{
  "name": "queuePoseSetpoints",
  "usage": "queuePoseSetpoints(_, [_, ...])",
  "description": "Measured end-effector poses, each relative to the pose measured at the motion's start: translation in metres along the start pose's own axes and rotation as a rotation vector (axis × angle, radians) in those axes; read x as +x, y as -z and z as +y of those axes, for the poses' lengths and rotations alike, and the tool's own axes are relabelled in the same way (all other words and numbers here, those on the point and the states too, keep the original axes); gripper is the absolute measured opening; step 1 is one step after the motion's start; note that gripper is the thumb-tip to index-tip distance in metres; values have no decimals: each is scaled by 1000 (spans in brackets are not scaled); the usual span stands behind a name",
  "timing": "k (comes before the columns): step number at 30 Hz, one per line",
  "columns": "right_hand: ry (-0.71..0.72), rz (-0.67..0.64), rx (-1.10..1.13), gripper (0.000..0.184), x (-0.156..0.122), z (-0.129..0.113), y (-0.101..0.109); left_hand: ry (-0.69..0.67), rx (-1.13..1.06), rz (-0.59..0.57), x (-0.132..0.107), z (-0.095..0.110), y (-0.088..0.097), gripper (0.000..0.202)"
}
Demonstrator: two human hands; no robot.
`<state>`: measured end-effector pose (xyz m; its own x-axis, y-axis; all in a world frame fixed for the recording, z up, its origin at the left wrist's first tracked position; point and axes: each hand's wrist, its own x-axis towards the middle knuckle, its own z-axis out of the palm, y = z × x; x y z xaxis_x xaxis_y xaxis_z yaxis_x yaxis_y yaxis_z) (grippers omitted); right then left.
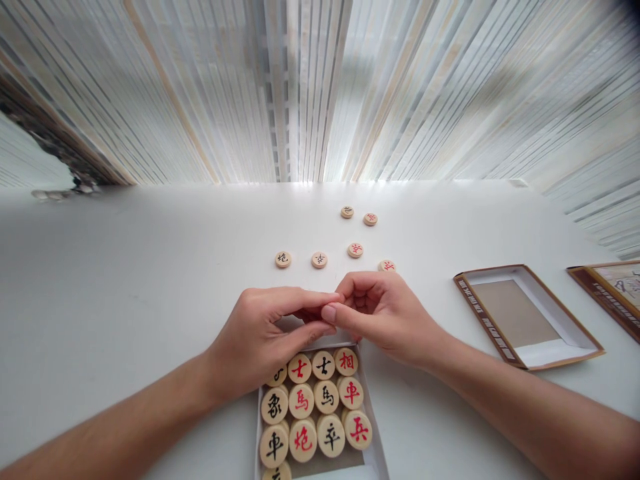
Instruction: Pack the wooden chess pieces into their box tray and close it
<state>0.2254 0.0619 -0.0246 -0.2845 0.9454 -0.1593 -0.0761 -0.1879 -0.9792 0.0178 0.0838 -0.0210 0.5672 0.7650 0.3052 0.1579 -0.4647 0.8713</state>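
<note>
A white box (379, 445) at the near edge of the white table (150, 267) holds several round wooden chess pieces (301, 400) marked in red or black. Both my hands meet just above the box's far end. My left hand (263, 337) has its fingers pressed together against the fingertips of my right hand (383, 313), which is curled closed. Whatever they pinch between them is hidden. Several loose pieces (319, 260) lie on the table beyond my hands, one (387, 266) right behind my right knuckles.
An empty brown-edged box tray (525, 313) lies to the right, and a second brown-edged lid (613, 290) sits at the right edge. A wall of pale vertical slats (320, 87) rises behind the table's far edge.
</note>
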Motion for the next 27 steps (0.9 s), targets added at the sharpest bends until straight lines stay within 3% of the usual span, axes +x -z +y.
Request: queuePoseSetpoints(27, [27,-45,57,13,-2,-3,3,108,-169,29,-2,1,0,31])
